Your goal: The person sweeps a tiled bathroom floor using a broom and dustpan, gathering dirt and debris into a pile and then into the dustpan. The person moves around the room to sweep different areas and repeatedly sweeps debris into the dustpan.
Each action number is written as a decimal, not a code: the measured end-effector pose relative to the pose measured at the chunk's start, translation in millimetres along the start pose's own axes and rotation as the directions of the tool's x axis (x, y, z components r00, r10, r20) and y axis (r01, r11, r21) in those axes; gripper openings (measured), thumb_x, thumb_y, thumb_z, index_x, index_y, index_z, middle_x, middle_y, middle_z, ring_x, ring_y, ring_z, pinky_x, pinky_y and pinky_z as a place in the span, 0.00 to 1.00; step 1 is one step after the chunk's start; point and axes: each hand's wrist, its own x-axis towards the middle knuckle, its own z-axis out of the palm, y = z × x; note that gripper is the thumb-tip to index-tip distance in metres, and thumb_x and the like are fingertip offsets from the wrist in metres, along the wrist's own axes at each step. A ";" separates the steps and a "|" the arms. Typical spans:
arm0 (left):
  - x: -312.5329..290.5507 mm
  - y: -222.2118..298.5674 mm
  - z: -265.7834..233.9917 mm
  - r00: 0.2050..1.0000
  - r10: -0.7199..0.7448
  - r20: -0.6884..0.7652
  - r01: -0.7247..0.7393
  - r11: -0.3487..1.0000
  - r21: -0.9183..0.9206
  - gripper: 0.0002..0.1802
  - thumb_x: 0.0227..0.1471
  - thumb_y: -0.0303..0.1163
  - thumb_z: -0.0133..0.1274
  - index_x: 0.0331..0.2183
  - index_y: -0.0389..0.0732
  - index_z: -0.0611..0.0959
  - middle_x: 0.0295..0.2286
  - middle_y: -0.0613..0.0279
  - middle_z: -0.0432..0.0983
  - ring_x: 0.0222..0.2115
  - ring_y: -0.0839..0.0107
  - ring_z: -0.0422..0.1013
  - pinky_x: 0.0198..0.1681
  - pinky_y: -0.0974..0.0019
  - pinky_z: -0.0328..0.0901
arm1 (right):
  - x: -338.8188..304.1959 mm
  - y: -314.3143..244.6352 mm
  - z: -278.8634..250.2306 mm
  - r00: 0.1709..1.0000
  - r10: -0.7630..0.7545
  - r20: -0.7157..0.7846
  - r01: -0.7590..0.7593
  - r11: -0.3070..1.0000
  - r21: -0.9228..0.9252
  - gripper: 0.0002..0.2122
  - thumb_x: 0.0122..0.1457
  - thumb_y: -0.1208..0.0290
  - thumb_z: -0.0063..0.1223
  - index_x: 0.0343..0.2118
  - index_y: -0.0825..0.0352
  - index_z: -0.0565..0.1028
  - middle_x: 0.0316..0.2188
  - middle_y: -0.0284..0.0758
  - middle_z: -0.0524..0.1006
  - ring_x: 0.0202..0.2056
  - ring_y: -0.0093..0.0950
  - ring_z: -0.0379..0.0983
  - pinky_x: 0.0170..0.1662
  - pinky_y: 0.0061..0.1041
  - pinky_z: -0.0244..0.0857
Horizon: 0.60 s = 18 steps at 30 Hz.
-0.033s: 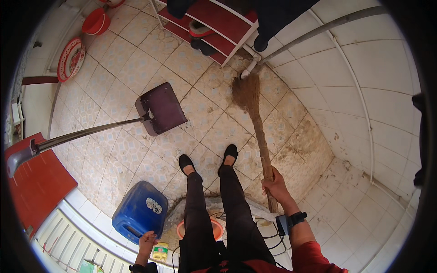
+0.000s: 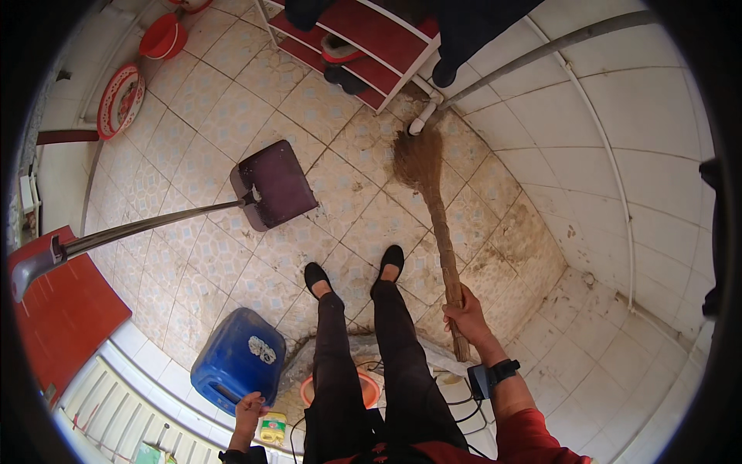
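My right hand (image 2: 466,313) is wrapped round the upper handle of a straw broom (image 2: 437,220). The broom slants away from me, its brown bristles fanned on the tiled floor by a white pipe end at the foot of the right wall. My left hand (image 2: 248,410) hangs at lower left with its fingers curled in, and nothing shows in it. In this view it overlaps the near edge of a blue plastic jug (image 2: 239,356); whether it touches cannot be told. A dark purple dustpan (image 2: 278,185) lies left of the broom, its long handle reaching left.
A red-shelved rack (image 2: 371,39) with shoes stands at the far wall. Red basins (image 2: 121,100) and a red bucket (image 2: 163,36) are at far left. A red board (image 2: 73,309) is at left. Dirt marks the tiles by the white pipe (image 2: 421,120). A basin sits behind my legs.
The broom's bristle end has shifted very slightly; my hands and the dustpan look the same.
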 end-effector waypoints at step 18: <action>14.6 -20.5 6.1 0.998 -0.061 0.029 0.060 0.998 0.019 0.13 0.55 0.31 0.48 0.42 0.36 0.74 0.31 0.59 0.75 0.26 0.69 0.75 0.27 0.70 0.71 | 183.6 -21.2 27.3 0.927 -0.345 -0.144 0.191 0.768 -0.611 0.33 0.58 0.71 0.45 0.63 0.57 0.42 0.27 0.47 0.75 0.23 0.39 0.72 0.26 0.36 0.63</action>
